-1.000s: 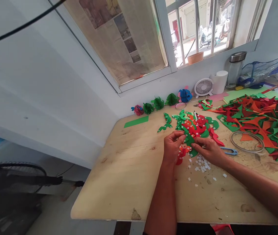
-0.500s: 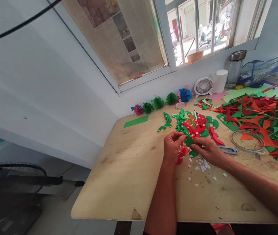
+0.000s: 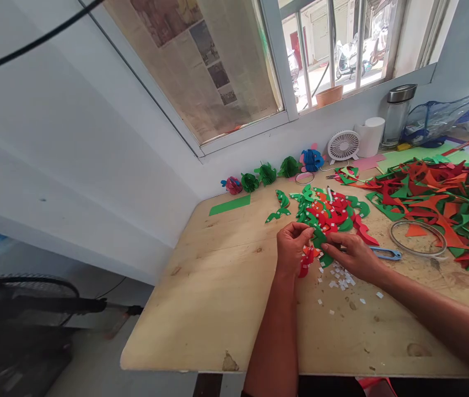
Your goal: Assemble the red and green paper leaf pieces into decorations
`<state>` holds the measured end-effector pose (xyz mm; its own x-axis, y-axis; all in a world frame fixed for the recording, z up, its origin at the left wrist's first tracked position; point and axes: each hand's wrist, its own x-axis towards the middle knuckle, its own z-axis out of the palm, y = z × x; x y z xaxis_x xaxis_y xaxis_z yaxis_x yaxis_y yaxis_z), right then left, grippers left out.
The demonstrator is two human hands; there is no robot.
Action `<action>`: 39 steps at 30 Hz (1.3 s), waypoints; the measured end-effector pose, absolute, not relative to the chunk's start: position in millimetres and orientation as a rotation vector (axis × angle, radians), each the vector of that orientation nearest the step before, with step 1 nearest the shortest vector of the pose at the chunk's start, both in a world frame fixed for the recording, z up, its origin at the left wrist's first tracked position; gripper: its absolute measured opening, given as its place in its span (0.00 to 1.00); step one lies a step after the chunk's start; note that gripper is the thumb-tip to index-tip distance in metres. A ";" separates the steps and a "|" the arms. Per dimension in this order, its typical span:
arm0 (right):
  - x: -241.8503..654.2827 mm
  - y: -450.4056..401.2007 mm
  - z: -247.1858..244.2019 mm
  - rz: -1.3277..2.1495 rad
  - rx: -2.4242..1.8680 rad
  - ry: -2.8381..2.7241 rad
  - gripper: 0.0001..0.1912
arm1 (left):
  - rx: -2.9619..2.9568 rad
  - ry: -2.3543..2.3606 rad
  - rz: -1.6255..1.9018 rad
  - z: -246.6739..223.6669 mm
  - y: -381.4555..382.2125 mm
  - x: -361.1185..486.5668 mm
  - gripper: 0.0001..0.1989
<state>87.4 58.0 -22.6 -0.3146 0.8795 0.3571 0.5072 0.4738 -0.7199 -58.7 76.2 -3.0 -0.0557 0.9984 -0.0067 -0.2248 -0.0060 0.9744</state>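
Note:
Between my two hands is a green paper cutout (image 3: 319,237), curved in outline. My left hand (image 3: 293,242) pinches its left end between thumb and fingertips. On its right side, the closed fingers of my right hand (image 3: 350,252) grip the same piece. Just beyond them lies a pile of red, orange and green cutouts (image 3: 330,212) dotted with small white squares. More red cutouts (image 3: 305,267) sit below my hands, next to loose white paper-like squares (image 3: 344,280). A blue-grey cutter (image 3: 385,253) is partly hidden behind my right hand.
Paper scraps (image 3: 445,204) are heaped at the right, beside a roll of clear tape (image 3: 418,238). Along the wall stand several folded-paper figures (image 3: 267,173), a small white fan (image 3: 343,146) and a glass bottle (image 3: 398,117). A green strip (image 3: 230,205) lies at the back left.
My hands and the green cutout stay almost exactly where they were. Nothing else on the table has visibly moved.

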 end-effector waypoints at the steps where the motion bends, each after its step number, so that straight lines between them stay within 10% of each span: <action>1: 87.4 57.9 -22.3 0.634 -1.150 -1.975 0.18 | 1.008 1.079 1.353 -3.1 76.1 -58.4 0.09; 39: 87.0 56.5 -14.5 0.868 -1.122 -1.869 0.18 | 1.011 0.939 1.234 -7.7 79.6 -68.9 0.11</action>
<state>87.0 56.5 -14.5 -0.3112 0.9117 0.2682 0.3831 0.3786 -0.8426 -68.9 79.6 -7.7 0.1040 0.9943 -0.0226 -0.2871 0.0518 0.9565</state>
